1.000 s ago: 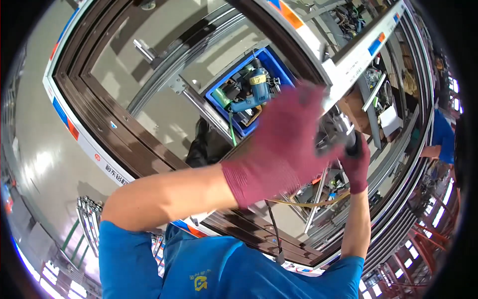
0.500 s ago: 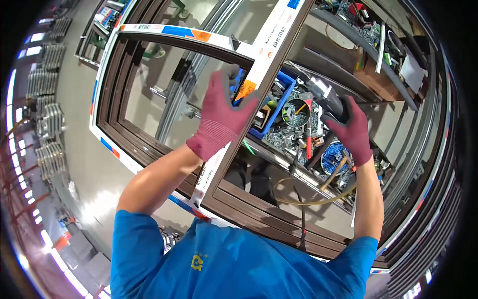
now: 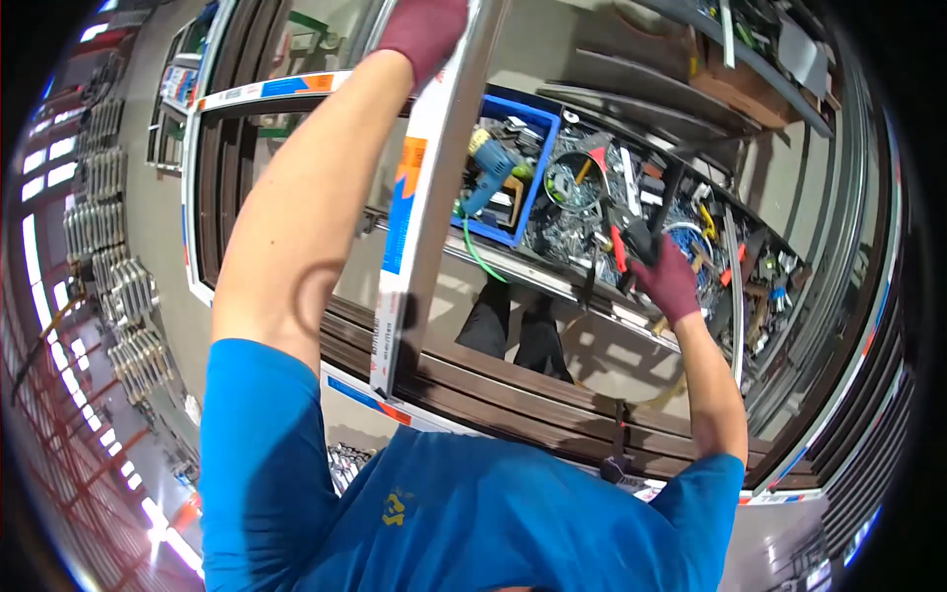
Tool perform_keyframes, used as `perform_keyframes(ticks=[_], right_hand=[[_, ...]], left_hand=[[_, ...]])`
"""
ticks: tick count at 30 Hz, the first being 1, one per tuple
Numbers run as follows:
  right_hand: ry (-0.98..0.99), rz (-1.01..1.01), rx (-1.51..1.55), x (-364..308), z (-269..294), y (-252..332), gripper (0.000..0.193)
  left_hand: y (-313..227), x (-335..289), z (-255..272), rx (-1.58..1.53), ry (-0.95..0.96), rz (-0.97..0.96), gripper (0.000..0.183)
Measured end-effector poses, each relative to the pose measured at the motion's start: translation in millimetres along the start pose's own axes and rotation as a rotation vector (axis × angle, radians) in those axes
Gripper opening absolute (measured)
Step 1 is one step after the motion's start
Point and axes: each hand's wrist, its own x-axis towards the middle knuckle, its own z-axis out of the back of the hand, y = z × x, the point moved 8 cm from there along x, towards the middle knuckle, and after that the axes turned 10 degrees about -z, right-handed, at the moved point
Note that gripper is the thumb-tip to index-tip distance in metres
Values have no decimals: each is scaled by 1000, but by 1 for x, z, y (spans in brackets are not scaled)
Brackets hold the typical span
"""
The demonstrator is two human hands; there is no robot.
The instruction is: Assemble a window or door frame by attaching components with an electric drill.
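My left hand [image 3: 431, 37], in a maroon glove, reaches far forward to the upper edge of the view. It lies along the upright bar [image 3: 426, 197] of a brown window frame covered in white protective tape, and its fingers are cut off or hidden. Wearing a matching glove, my right hand [image 3: 673, 283] is closed around a dark power drill [image 3: 639, 239]. The drill is above a tray [image 3: 582, 288] of loose metal hardware, seen through the frame's right opening. Its far end is hard to make out against the dark parts.
In the tray, a blue bin [image 3: 520, 235] holds a teal and yellow power tool [image 3: 491, 168]. Beside it is a round container [image 3: 575, 183] of screws. A green hose [image 3: 480, 259] hangs near the bin. A shelf bar [image 3: 769, 79] crosses the upper right; stacked profiles [image 3: 94, 232] stand far left.
My left hand has moved forward along the bar from the crosspiece corner. My right hand has lowered the drill toward me, over the hardware. The view has shifted, showing more of the tray.
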Motion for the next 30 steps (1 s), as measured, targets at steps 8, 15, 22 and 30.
perform_keyframes(ticks=[8,15,22,30], right_hand=[[69,-164,-115,36,-82,-47,64],[29,-193,-131,21,-115,-92,66],[124,-3,-278,-26,-65,-64,62],[-105,71,-154,-245,100,62,62]], left_hand=[[78,2,-92,112,-36,254,32],[70,-6,-72,-733,46,717,83],[114,-42,-19,-1113,-29,1022,67],[173,-113,85,-1446,61,915,50]])
